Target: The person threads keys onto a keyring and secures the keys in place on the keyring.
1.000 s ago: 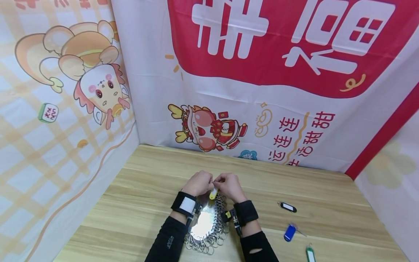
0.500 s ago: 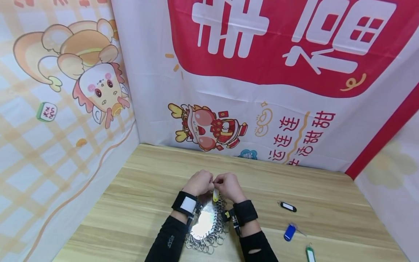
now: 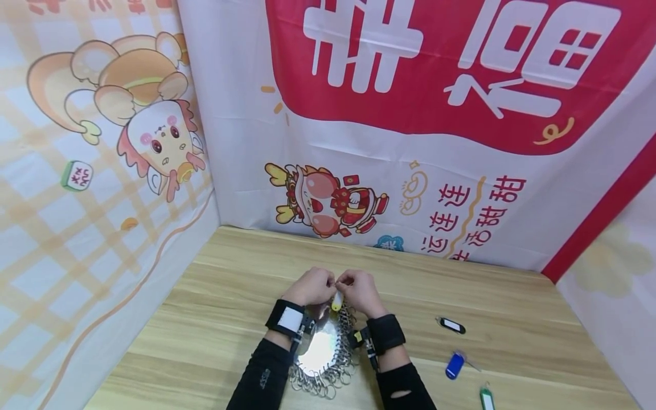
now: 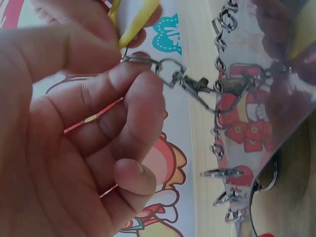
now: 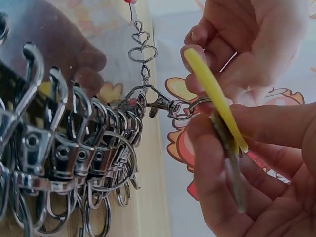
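At a shiny disc [image 3: 319,348] hung with metal clasps and rings, my left hand [image 3: 312,286] pinches a split key ring [image 4: 137,59] between thumb and forefinger. The ring is linked to a swivel clasp [image 4: 195,90] hooked to a chain at the disc's edge. Close beside, my right hand [image 3: 360,291] grips a yellow key tag [image 5: 213,89] with a pale window, thumb and fingers on either side. In the right wrist view the tag stands on edge by the key ring. Fingers hide where tag and ring meet.
Further right on the wooden table [image 3: 205,319] lie a black key tag [image 3: 452,325], a blue key tag [image 3: 454,365] and a green key tag [image 3: 487,397]. Several swivel clasps [image 5: 64,153] crowd the disc's near rim. A printed cloth [image 3: 236,142] hangs behind the table.
The yellow tag tilts slightly between the fingers and its angle shifts. Both hands stay in nearly the same place, and the tags on the table lie as before.
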`<move>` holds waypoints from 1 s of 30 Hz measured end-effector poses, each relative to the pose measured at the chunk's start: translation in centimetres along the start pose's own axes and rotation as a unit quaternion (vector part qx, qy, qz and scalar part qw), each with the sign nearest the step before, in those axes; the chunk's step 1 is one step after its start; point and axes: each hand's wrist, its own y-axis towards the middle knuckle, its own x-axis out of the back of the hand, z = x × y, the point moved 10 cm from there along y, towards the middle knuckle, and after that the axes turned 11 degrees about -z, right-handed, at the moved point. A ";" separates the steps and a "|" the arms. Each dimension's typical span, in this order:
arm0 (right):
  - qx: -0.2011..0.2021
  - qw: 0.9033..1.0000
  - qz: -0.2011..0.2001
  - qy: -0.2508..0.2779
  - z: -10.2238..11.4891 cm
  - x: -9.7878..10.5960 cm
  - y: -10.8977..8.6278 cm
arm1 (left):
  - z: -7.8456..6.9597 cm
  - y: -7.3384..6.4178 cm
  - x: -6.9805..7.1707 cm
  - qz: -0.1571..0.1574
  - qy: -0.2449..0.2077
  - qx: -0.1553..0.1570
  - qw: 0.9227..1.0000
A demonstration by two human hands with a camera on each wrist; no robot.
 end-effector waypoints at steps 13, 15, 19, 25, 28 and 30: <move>-0.005 1.000 -0.010 0.004 -0.4 0.2 0.0 | -0.1 -0.1 0.0 0.004 0.015 -0.016 1.000; -0.005 1.000 -0.010 0.004 -0.5 0.3 0.0 | -0.2 -0.1 0.1 0.003 0.021 -0.019 1.000; 0.003 1.000 -0.005 0.002 -0.3 0.3 0.0 | -0.2 0.0 0.1 0.003 0.030 -0.019 0.999; 0.016 1.000 -0.001 -0.001 0.0 0.2 0.1 | -0.2 0.0 0.2 0.006 0.025 -0.012 1.000; 0.006 1.000 -0.005 0.003 -0.1 0.2 0.2 | -0.1 0.1 0.2 0.006 0.012 -0.004 1.000; -0.008 1.000 -0.009 0.010 -0.3 0.2 0.2 | -0.1 0.1 0.2 0.005 0.006 -0.005 1.000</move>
